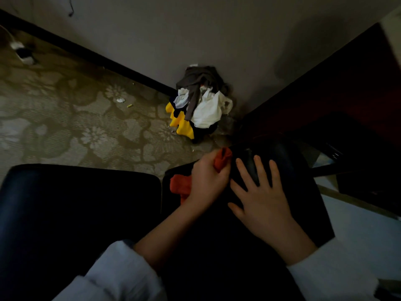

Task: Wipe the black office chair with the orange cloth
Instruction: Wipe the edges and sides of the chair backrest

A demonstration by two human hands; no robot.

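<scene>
Head view, dim light. The black office chair (299, 205) fills the lower right-centre. Its dark panel runs from the bottom of the frame up toward the corner of the room and ends in a rounded far edge. Which part of the chair this is cannot be told in the gloom.

The orange cloth (181, 184) lies on the chair's left part. It is bunched, with its long axis slanting from lower left to upper right. One end sticks out left of the fist and the other pokes up beyond the knuckles.

The left hand (208, 177) is curled tight around the middle of the cloth and presses it to the chair. The right hand (260, 192) lies flat on the chair just beside it, fingers straight and spread, pointing at the far edge and holding nothing. The hands sit close together, almost touching. Both white sleeves (121, 274) are pushed back from the wrists.

A black padded cushion (76, 203) stands just left of the chair, with a narrow gap between them. Just beyond the chair's far edge, a pile of clothes (201, 105) sits in the corner against the wall (217, 40). Dark furniture (358, 83) hems in the right side. The patterned carpet (65, 127) lies open to the far left.
</scene>
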